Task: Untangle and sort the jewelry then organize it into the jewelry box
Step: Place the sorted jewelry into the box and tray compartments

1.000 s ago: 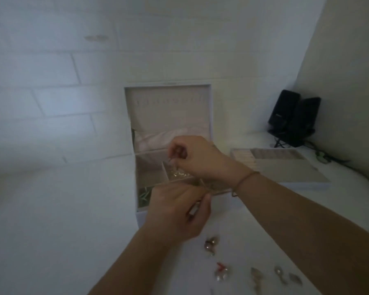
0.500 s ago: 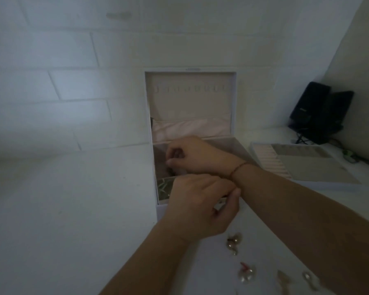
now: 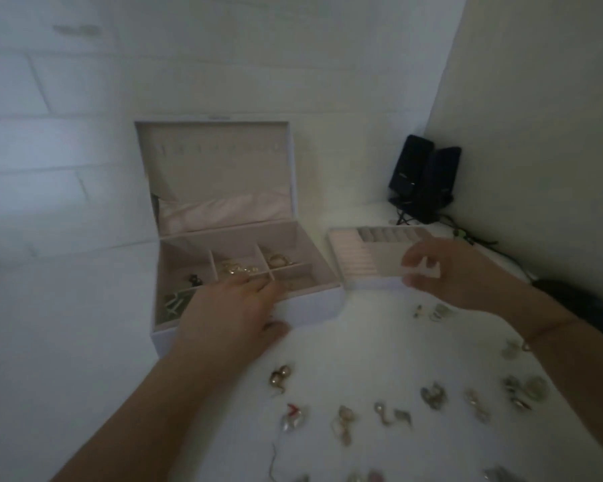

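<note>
open white jewelry box with pinkish lining [image 3: 307, 304] sat on white table [image 3: 67, 360] | left hand [image 3: 234, 314] laid flat over its front rim | right hand [image 3: 456, 273], grip can't be told, raised by ring tray [image 3: 359, 259] | earrings [image 3: 432, 394] scattered in front

Bare forearms, thin bracelet [image 3: 543, 333] on right wrist

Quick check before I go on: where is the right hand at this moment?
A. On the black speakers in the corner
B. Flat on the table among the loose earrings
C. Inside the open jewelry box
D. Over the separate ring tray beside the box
D. The right hand is over the near edge of the ring tray, right of the jewelry box, while the left hand rests on the box's front edge.
</note>
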A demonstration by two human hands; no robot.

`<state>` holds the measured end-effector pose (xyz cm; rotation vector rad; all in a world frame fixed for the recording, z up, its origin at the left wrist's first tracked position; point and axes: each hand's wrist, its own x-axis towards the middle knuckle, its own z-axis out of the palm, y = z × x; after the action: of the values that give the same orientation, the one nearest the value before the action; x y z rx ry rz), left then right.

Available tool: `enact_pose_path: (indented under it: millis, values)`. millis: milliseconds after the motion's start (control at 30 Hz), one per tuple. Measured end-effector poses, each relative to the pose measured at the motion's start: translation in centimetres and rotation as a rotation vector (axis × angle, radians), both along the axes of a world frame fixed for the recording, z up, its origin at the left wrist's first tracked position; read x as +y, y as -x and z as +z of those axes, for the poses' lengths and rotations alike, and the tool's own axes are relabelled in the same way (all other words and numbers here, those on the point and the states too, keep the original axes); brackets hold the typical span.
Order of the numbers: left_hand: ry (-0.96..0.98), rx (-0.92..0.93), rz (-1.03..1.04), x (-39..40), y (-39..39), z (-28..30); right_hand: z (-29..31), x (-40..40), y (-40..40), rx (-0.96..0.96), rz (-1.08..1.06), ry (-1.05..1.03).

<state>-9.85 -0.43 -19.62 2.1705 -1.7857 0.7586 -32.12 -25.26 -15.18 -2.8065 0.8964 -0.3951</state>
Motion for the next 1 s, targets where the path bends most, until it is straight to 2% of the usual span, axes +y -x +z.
enact_pose_path:
  millis: [67,100,267,433,533,633,700,767,867,933,1000]
  values:
    - [0.011,0.048,0.028,-0.1,-0.8,0.2,-2.1,-1.5,1.9,0.151,-0.032,0.029]
    - [0.020,0.062,0.040,-0.2,-1.3,0.3,-2.9,-2.3,2.4,0.148,-0.031,0.018]
    - [-0.002,0.024,0.078,-0.9,-2.6,0.2,-3.9,-5.2,2.2,-0.144,-0.225,-0.073]
    - [-0.018,0.046,0.073,-1.3,-4.7,0.3,-4.8,-7.0,1.6,-0.272,-0.335,-0.092]
    - [0.112,0.035,0.012,-1.9,-4.0,0.6,-4.6,-7.6,1.3,-0.317,-0.370,-0.123]
    - [0.277,-0.030,-0.134,-4.3,-1.2,1.5,-4.6,-8.1,1.6,-0.323,-0.383,-0.131]
    - [0.178,-0.081,-0.231,-6.8,1.1,2.0,-4.6,-8.2,1.7,-0.348,-0.403,-0.131]
    - [-0.022,-0.133,-0.261,-9.8,3.7,2.1,-4.7,-8.3,1.6,-0.380,-0.429,-0.140]
    - [-0.292,-0.082,-0.107,-13.9,7.2,1.4,-5.0,-8.4,1.5,-0.417,-0.458,-0.142]
    - [-0.317,0.035,0.006,-15.4,8.6,0.7,-5.2,-8.4,1.6,-0.405,-0.452,-0.125]
    - [-0.255,0.131,0.053,-15.9,9.1,0.0,-5.4,-8.5,1.6,-0.384,-0.458,-0.117]
